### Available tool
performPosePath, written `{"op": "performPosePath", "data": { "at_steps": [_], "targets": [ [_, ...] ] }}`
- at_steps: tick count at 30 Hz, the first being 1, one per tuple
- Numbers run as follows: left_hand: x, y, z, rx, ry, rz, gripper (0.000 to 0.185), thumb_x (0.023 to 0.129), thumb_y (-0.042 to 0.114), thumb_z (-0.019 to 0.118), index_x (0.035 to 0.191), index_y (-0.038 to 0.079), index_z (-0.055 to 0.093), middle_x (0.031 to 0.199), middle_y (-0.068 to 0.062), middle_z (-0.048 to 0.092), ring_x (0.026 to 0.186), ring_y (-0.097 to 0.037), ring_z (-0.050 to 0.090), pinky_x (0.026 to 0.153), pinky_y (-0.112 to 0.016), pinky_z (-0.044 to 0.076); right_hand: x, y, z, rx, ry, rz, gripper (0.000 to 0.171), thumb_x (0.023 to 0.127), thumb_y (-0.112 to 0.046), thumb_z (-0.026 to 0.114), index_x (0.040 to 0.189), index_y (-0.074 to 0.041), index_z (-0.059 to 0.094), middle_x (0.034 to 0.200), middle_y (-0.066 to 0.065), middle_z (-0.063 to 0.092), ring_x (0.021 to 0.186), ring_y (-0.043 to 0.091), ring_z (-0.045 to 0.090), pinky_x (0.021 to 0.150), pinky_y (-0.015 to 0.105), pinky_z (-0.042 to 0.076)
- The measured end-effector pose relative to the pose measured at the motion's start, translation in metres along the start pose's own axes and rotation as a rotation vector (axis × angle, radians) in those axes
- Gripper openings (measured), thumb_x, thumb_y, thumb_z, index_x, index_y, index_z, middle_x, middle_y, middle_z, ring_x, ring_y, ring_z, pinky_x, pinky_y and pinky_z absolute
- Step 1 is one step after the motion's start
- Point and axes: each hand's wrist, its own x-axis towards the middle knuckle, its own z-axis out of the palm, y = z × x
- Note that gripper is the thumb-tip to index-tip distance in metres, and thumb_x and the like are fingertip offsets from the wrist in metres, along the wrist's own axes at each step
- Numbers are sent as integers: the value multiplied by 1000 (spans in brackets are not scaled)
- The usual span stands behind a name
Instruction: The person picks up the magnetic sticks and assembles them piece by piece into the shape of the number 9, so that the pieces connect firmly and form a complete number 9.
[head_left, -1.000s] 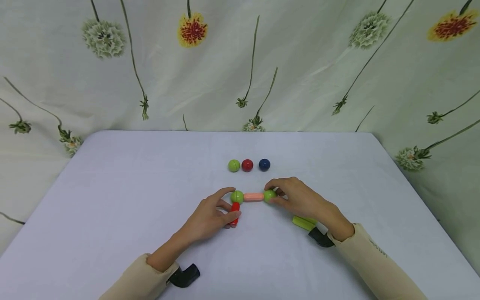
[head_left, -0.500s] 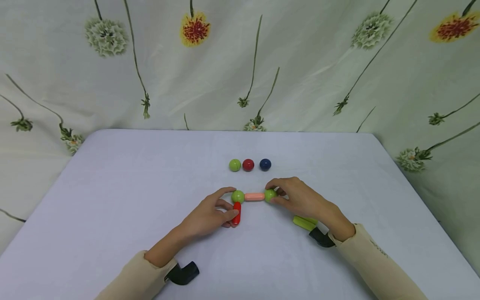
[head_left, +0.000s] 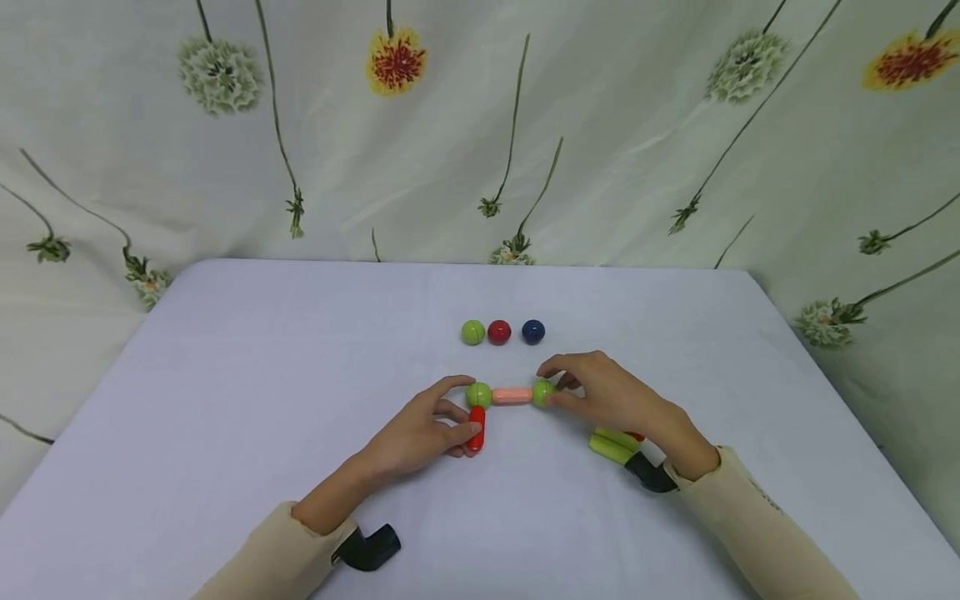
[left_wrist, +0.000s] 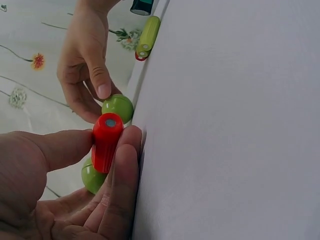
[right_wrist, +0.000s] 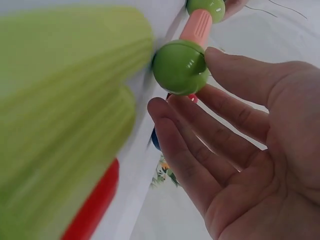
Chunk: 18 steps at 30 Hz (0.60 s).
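Note:
My left hand (head_left: pixel 415 429) pinches a red magnetic rod (left_wrist: pixel 105 145) between thumb and fingers; a grey dot shows in its end. Its index fingertip touches the left green ball (head_left: pixel 478 394), against which the rod's far end sits. A pink ribbed rod (head_left: pixel 512 396) links that ball to the right green ball (right_wrist: pixel 180 67). Beside this second ball is my right hand (head_left: pixel 611 396), fingers loosely spread. In the right wrist view, its thumb tip and index finger lie at the ball's edge without closing round it.
Behind the joined pieces, a green ball (head_left: pixel 472 332), a red ball (head_left: pixel 498 332) and a dark blue ball (head_left: pixel 533 332) stand in a row. Yellow-green rods (head_left: pixel 613 445) and a red rod (right_wrist: pixel 92 202) lie below the right wrist. A flowered cloth (head_left: pixel 450 125) hangs behind the white table (head_left: pixel 300 333).
My right hand has loosened and drawn slightly right from the right green ball, uncovering some red by the yellow-green rods. The left hand keeps its pinch on the red rod.

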Motion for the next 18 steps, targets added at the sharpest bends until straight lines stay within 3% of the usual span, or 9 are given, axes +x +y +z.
{"op": "performPosePath", "data": {
  "at_steps": [9, 18],
  "targets": [
    [-2, 0, -1, -5, 0, -3, 60, 88, 18, 65, 140, 18, 34, 108, -13, 61, 73, -18, 67, 72, -30, 55, 4, -2, -16, -4, 13, 40, 37, 87, -25, 67, 121, -13, 60, 118, 3, 65, 99, 17, 65, 85, 39, 53],
    [-5, -1, -1, -2, 9, 8, 61, 87, 19, 66, 140, 18, 35, 106, -12, 62, 71, -18, 66, 71, -30, 55, 27, 11, -35, -53, 96, -50, 32, 87, -12, 66, 118, -8, 61, 117, 7, 63, 98, 21, 63, 81, 37, 54]
  ]
}}
